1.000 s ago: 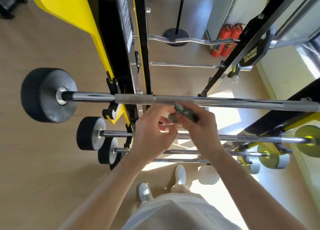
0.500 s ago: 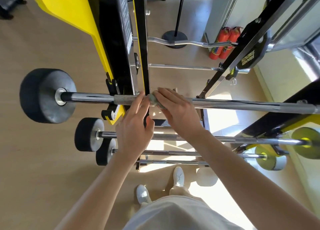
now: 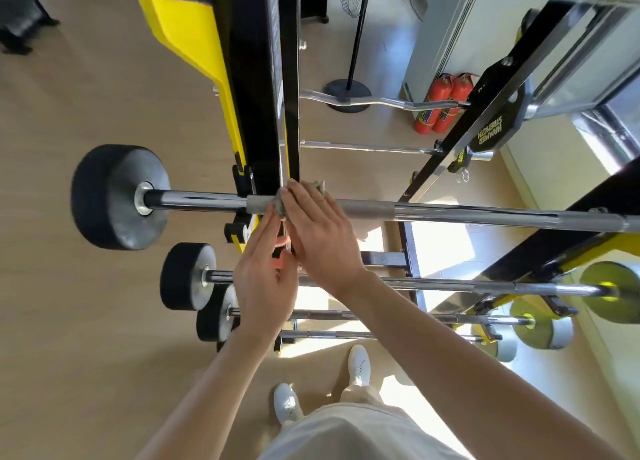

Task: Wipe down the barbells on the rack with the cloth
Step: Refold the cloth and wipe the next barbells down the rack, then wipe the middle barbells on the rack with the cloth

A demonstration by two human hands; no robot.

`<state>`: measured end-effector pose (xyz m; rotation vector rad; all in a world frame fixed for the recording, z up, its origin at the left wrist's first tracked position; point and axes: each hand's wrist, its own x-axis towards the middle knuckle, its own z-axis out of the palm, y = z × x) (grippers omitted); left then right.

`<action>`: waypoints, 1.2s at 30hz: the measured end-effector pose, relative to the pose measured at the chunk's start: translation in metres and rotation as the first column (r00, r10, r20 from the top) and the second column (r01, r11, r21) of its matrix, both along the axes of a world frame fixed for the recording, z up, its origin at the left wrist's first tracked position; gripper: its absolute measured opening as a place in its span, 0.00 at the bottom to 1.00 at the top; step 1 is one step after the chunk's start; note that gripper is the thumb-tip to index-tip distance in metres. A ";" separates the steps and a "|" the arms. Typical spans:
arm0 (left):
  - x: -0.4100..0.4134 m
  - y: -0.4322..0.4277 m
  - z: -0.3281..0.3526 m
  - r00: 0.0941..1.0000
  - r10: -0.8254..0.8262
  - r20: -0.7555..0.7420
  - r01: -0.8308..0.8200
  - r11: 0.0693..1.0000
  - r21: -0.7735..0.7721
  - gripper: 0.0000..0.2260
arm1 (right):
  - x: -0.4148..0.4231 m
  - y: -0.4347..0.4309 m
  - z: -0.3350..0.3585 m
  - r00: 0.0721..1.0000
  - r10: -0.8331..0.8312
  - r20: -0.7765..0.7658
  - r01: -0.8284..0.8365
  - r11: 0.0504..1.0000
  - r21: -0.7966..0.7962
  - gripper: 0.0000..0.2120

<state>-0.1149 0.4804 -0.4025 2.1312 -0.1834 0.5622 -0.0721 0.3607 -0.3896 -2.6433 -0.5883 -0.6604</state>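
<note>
A: Under our right fingers (image 3: 304,200)?
B: Cloth (image 3: 318,185), pressed flat on the bar (image 3: 450,213), fingers straight and together.
A: Our left hand (image 3: 266,279)?
B: Fingers straight, tips touching the cloth beside the right fingertips.

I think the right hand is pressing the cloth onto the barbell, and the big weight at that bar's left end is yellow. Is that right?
Not quite. The head view shows the right hand pressing the cloth onto the barbell, but the big weight at its left end is black, not yellow. The yellow weights sit on lower bars to the right.
</note>
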 end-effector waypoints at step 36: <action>-0.044 0.030 -0.024 0.993 0.115 -0.015 -0.116 0.977 -0.178 0.26 | -0.007 -0.024 -0.001 0.972 0.214 0.096 -0.221 0.973 0.070 0.12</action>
